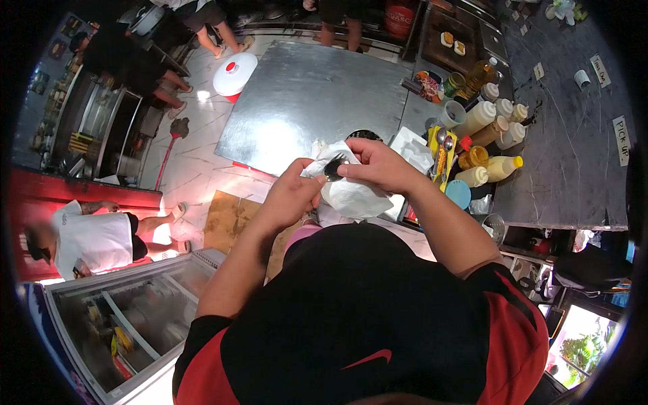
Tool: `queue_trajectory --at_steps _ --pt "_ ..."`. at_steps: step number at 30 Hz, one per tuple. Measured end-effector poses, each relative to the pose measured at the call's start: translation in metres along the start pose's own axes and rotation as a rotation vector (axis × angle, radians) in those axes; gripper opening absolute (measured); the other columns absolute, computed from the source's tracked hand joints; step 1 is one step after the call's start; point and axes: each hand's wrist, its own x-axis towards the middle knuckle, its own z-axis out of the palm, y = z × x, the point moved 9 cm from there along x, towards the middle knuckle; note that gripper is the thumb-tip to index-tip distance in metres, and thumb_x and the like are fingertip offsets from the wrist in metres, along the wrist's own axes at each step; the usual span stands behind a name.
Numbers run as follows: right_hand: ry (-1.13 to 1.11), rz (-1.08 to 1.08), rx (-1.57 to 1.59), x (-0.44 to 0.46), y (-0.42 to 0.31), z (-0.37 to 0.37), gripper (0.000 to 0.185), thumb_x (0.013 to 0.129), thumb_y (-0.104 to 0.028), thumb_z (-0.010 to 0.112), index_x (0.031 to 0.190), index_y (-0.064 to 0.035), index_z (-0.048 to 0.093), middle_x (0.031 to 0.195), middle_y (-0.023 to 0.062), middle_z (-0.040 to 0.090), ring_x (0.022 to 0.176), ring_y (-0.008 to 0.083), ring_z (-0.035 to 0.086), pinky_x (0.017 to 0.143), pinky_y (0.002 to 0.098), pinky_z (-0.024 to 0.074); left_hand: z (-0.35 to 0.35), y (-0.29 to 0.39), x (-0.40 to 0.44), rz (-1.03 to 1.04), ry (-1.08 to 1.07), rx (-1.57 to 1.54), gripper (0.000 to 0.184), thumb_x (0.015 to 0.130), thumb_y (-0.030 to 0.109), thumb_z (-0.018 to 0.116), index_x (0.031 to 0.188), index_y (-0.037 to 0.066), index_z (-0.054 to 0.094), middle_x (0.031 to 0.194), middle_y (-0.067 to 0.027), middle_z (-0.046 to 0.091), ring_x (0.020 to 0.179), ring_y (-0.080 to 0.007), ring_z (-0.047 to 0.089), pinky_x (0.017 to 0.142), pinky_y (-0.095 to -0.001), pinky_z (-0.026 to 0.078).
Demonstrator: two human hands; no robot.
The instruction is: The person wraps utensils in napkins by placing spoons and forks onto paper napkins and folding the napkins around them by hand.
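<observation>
My left hand [291, 192] is closed, its thumb and fingers pinching a shiny fork [335, 166] whose tines point up and away. A dark rounded shape lies against the fork, possibly a spoon bowl; I cannot tell. A white ribbed paper towel [354, 197] hangs beneath and around the cutlery. From the other side my right hand [381, 165] is closed on the towel, with its thumb at the fork. Some of its fingers are hidden by the towel. Just past my hands is the steel table [317, 88]. White napkins [412, 150] lie beside my right wrist.
Sauce bottles [479, 118] and a yellow container with spoons [442, 145] stand at the right. A griddle [449, 40] holds bread pieces. A glass-topped freezer [135, 324] is at lower left. Several people, one in a white shirt [98, 239], stand around. A cooler [235, 73] sits beyond.
</observation>
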Motion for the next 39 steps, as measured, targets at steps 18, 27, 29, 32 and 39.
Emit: queue_trajectory --at_steps 18,27,29,32,39 --pt "0.243 -0.122 -0.235 0.006 -0.002 -0.017 0.034 0.1 -0.015 0.078 0.129 -0.0006 0.07 0.116 0.0046 0.074 0.107 0.0118 0.068 0.096 0.0298 0.0546 0.004 0.003 0.005 0.091 0.007 -0.06 0.033 0.111 0.02 0.066 0.135 -0.001 0.055 0.081 -0.0019 0.066 0.053 -0.0103 0.062 0.049 -0.0243 0.043" --pt "0.385 -0.28 -0.109 0.001 0.004 -0.022 0.036 0.1 -0.014 0.08 0.13 0.0005 0.068 0.116 0.0064 0.074 0.107 0.0135 0.068 0.095 0.0302 0.0537 0.009 -0.006 0.013 0.08 -0.048 -0.24 0.042 0.11 0.019 0.068 0.144 0.002 0.052 0.085 -0.004 0.069 0.058 -0.0128 0.067 0.048 -0.0241 0.043" --pt "0.387 -0.283 -0.126 0.0 0.003 -0.022 0.033 0.1 -0.013 0.08 0.128 0.0 0.068 0.115 0.006 0.073 0.108 0.0129 0.067 0.096 0.03 0.0535 0.013 -0.007 0.013 0.085 -0.06 -0.262 0.045 0.109 0.019 0.068 0.146 0.002 0.049 0.086 -0.0059 0.07 0.06 -0.0142 0.069 0.049 -0.0245 0.047" --pt "0.39 -0.296 -0.156 0.001 0.004 -0.023 0.03 0.1 -0.012 0.079 0.125 -0.0004 0.068 0.113 0.0053 0.073 0.107 0.0124 0.067 0.096 0.0298 0.0534 0.018 -0.002 0.013 0.077 -0.13 -0.285 0.045 0.109 0.015 0.067 0.147 0.001 0.046 0.089 -0.0083 0.072 0.062 -0.0158 0.071 0.052 -0.0259 0.053" --pt "0.367 -0.292 -0.103 0.003 0.003 -0.021 0.028 0.101 -0.012 0.078 0.124 -0.0006 0.067 0.112 0.005 0.072 0.105 0.0115 0.067 0.093 0.0289 0.0538 0.018 -0.004 0.019 0.08 -0.181 -0.307 0.052 0.106 0.016 0.072 0.148 0.0 0.047 0.089 -0.0129 0.075 0.066 -0.0186 0.074 0.053 -0.0307 0.057"
